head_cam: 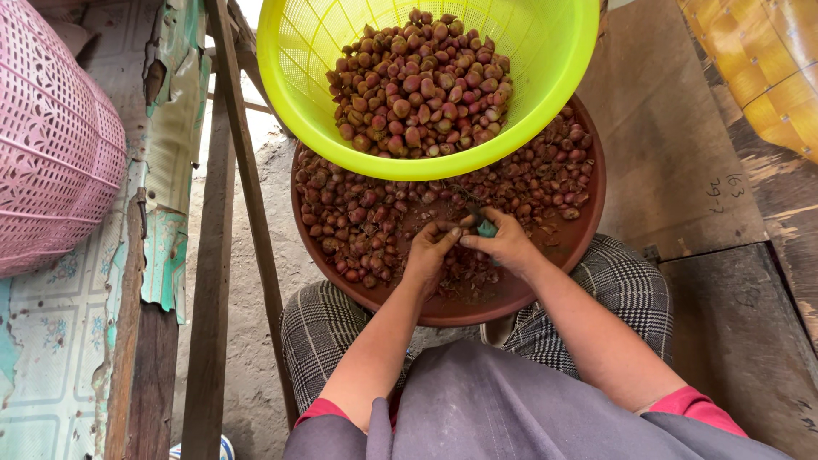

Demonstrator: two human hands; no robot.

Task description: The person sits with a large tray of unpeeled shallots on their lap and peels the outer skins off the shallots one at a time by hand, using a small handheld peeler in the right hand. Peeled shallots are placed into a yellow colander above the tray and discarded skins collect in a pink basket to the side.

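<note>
Both hands meet over the brown basin (579, 230), left hand (429, 253) pinching 1 shallot (453, 232), right hand (504, 243) gripping a small knife (482, 223), whose blade could nick the left fingertips.

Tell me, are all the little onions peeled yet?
Not yet. The yellow basket holds a heap of cleaner-looking ones. The left hand pinches one bulb while the right hand works on it with a small tool. Many remain in the brown basin.

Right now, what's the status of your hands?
Left hand pinching a shallot. Right hand gripping small green-handled knife. Both over brown basin. Yellow basket overhangs the far side.
</note>
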